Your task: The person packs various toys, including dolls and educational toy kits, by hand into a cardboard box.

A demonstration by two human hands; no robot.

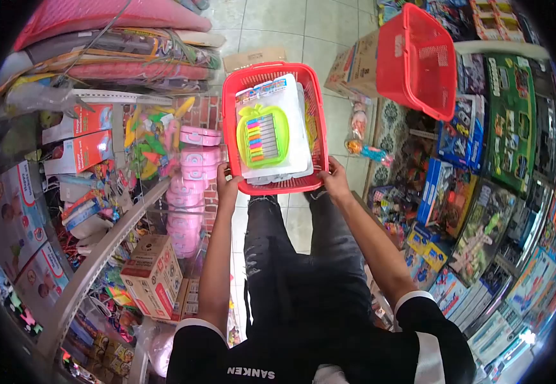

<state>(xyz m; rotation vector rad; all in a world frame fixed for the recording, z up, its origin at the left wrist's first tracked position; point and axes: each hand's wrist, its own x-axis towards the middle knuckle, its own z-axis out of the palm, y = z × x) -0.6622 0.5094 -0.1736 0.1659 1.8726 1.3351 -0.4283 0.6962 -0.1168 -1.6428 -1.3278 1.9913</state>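
Both my hands carry a red plastic basket [228, 115] in front of my legs. My left hand [228, 182] grips its near left corner, and my right hand [335, 179] grips the near right corner. Inside the basket lies a stack of white packaged boards [303, 150]. The top one bears a green apple-shaped frame [282, 128] with rows of coloured pieces. What lies beneath the stack is mostly hidden.
A second red basket [396, 70] stands at the upper right beside a cardboard box [358, 67]. Shelves of boxed toys [511, 121] line the right. Pink cases [201, 160], a brown carton [153, 275] and a metal shelf rail [108, 246] are on the left. Tiled floor [271, 22] runs ahead.
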